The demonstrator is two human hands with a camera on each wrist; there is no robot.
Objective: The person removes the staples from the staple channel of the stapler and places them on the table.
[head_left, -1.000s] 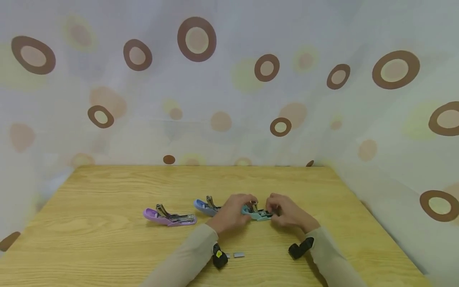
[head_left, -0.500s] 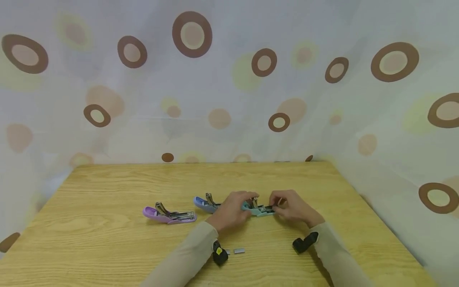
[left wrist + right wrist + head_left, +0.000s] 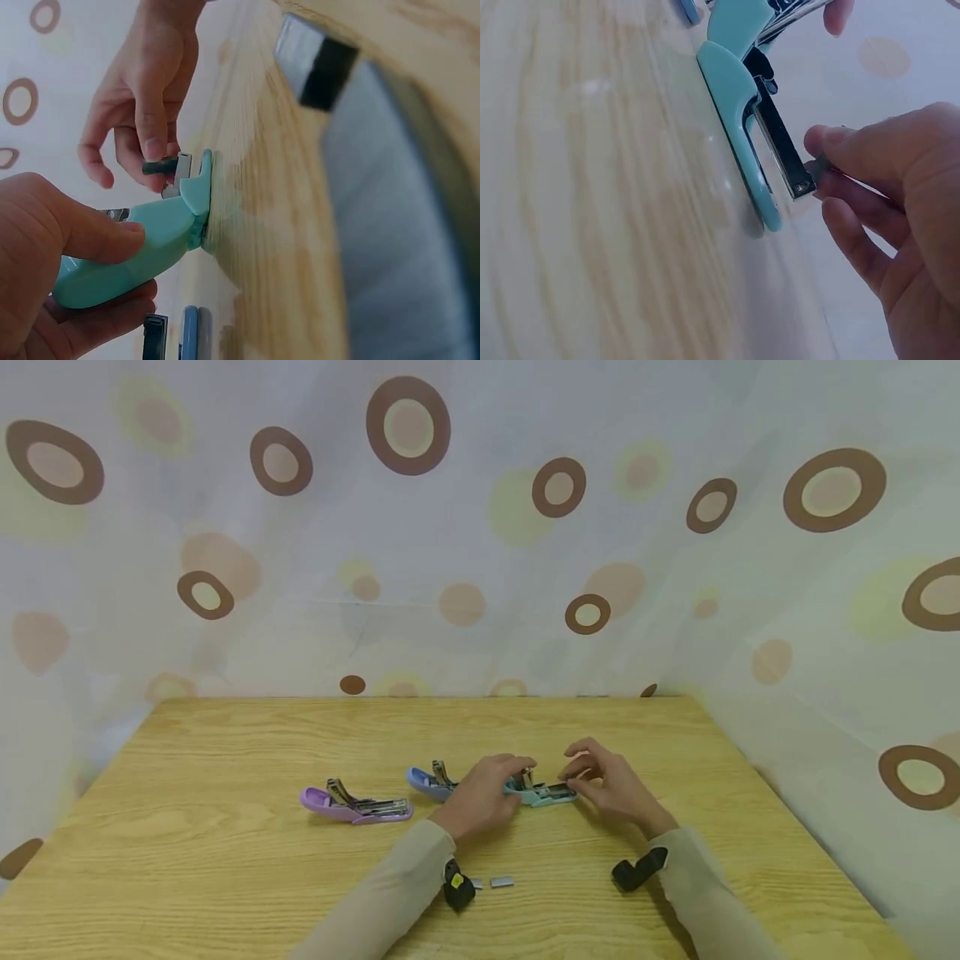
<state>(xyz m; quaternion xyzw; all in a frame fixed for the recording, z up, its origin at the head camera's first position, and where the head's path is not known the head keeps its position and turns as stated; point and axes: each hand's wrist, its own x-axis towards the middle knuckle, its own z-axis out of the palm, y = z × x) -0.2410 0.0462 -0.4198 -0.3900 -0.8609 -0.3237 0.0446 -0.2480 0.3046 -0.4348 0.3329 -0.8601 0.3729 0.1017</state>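
A teal stapler lies on the table, its top tipped back and its metal magazine exposed. My left hand grips its rear part, thumb on the teal casing in the left wrist view. At the front end, my right hand pinches a small dark strip, apparently staples, between thumb and fingers. In the right wrist view the fingertips are right at the magazine's tip and mostly hide the strip.
An opened purple stapler and an opened blue stapler, partly behind my left hand, stand to the left. Nearer me, a silver staple strip lies on the wooden table, with another partly hidden by the left wrist camera.
My right hand has shifted slightly right and its fingers have spread, leaving more of the teal stapler's magazine showing. My left hand keeps its grip on the stapler.
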